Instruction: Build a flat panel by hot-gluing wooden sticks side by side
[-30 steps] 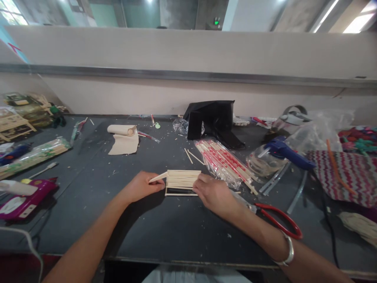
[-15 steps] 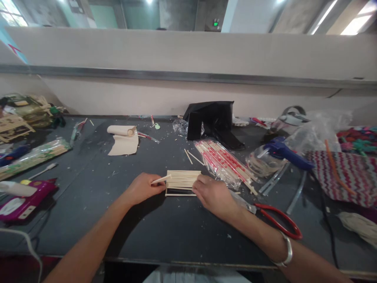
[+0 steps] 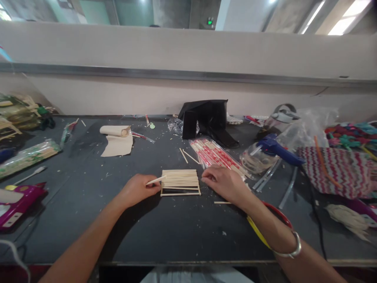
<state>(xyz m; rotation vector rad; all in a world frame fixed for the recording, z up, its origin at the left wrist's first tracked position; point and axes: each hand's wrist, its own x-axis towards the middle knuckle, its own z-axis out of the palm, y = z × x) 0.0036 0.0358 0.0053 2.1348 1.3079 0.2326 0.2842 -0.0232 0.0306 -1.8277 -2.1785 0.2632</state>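
Observation:
A small panel of pale wooden sticks point(image 3: 180, 179) lies flat on the dark table, its sticks side by side in a frame with a gap near the front. My left hand point(image 3: 137, 190) is closed on a loose wooden stick point(image 3: 156, 181), which points toward the panel's left side; the fingertips are at the panel's left edge. Just off the right edge is my right hand point(image 3: 225, 184), its fingers loosely bent with nothing visible between them. Partly under the right forearm lie pliers with red and yellow handles point(image 3: 278, 212). A short stick point(image 3: 222, 203) is near the right wrist.
Packaged chopsticks point(image 3: 218, 155) lie behind my right hand, with a blue glue gun point(image 3: 279, 149) farther right. A black object point(image 3: 206, 118) stands at the back. To the left are a cloth roll point(image 3: 116, 137), a stick packet point(image 3: 32, 157) and a magenta device point(image 3: 22, 204).
My right hand has come off the panel and moved slightly right, uncovering its right edge. My left hand still holds the stick. The view has shifted a little to the right.

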